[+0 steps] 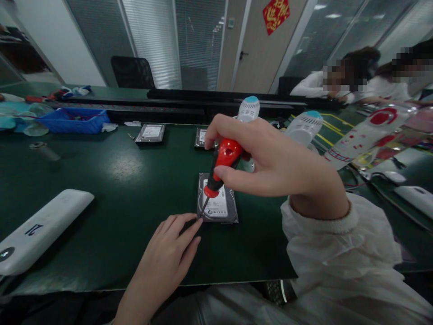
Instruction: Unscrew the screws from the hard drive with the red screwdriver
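A hard drive (221, 210) with a white label lies flat on the green table in front of me. My right hand (267, 158) is closed around the red and black handle of a screwdriver (228, 153). The tool leans, and its thin shaft points down to the drive's near left corner. My left hand (172, 246) has its fingers stretched out, fingertips at that same corner beside the screwdriver tip. Whether a screw sits under the tip is too small to tell.
Farther back lie another hard drive (150, 133) and a third drive (199, 137), partly behind my right hand. A white device marked 21 (43, 225) and a blue tray (76, 121) are on the left. Bottles (368, 131) stand right; two people sit across the table.
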A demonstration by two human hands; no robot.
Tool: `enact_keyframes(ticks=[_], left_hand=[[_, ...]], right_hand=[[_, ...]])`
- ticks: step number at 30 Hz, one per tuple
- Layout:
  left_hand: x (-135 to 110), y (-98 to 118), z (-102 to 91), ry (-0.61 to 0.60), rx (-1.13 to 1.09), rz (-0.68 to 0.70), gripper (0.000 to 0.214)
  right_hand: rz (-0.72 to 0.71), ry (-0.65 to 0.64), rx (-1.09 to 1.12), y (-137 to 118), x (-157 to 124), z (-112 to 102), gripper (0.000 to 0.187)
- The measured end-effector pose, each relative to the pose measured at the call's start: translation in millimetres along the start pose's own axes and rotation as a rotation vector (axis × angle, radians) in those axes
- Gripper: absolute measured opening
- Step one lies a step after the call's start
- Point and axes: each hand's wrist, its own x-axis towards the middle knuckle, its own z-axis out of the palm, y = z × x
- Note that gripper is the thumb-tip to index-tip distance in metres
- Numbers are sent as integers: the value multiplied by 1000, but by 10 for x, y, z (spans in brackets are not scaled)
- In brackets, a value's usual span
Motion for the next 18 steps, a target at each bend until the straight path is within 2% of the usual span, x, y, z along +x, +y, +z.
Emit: enact_keyframes(ticks=[6,8,13,18], left_hand=[[2,-5,-1,0,3,-1,33],[0,-6,1,-4,6,-1,33],[-4,-2,-2,-21,3,-7,34],[2,6,-9,-15,4,-12,33]], right_hand=[[37,-6,13,9,9,0,34],[53,2,30,16,12,2,31],[4,-3,39,27,4,2,30],[-20,58,23,25,10,15,35]])
